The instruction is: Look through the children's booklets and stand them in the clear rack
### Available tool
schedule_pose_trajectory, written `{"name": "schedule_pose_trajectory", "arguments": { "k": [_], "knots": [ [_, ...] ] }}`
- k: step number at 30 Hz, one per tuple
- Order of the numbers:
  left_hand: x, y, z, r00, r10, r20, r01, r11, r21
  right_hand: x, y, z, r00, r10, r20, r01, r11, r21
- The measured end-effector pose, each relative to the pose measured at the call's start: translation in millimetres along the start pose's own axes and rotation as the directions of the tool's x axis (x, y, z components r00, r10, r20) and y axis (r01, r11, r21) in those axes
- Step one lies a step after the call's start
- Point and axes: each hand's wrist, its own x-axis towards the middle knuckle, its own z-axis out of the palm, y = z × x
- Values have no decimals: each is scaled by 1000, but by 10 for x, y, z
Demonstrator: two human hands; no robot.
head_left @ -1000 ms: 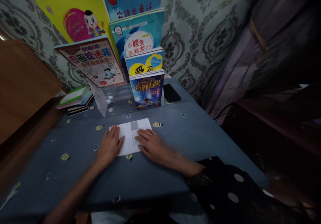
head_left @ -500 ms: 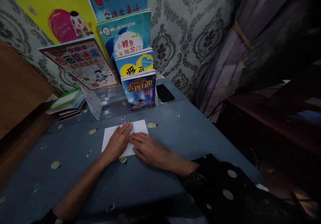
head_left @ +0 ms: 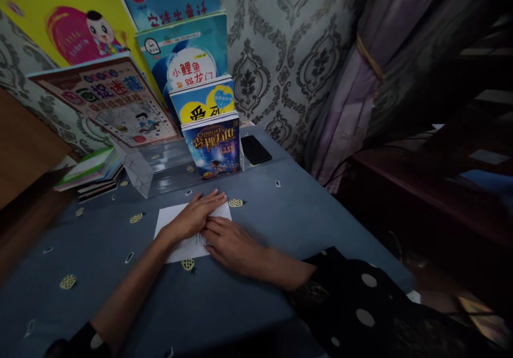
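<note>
Just below centre frame, the paper (head_left: 163,222) already lies flat, left hand (head_left: 195,217) and right hand (head_left: 232,244) resting across it, fingers outstretched, gripping nothing, neither lifted off yet.

A weak, cool light is falling over the blue-grey tablecloth (head_left: 300,213); where it's coming from, I'm not managing to tell. The white sheet (head_left: 188,250), near eight o'clock, is standing out pale in the gloom. At nine, the clear acrylic stand (head_left: 138,173) is catching faint glints. Between three and four, the dark red furniture (head_left: 401,203) is sinking nearly to black, and deep shadow is pooling at six, below the cloth's near edge. Out at ten, the yellow book (head_left: 36,5) is stretching with wide-angle distortion. Far-left edges are smearing softly, and small cover print is blurring.
</note>
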Motion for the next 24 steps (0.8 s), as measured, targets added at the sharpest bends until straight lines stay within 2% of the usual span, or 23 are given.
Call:
{"name": "schedule_pose_trajectory", "arguments": {
  "k": [6,12,16,24],
  "knots": [
    [5,72,26,997,-66,-32,69,993,95,-15,6,9,1000,0,-16,0,1000,8],
    [-102,-6,113,984,-128,-121,148,974,171,-41,13,-27,1000,-10,12,9,998,70],
    [-295,-144,197,970,-172,-173,210,950,232,-52,27,-30,998,37,41,-40,997,67],
    [-796,-392,273,899,-301,-319,393,875,283,-44,44,-51,992,54,116,-62,996,69]
  ]
}}
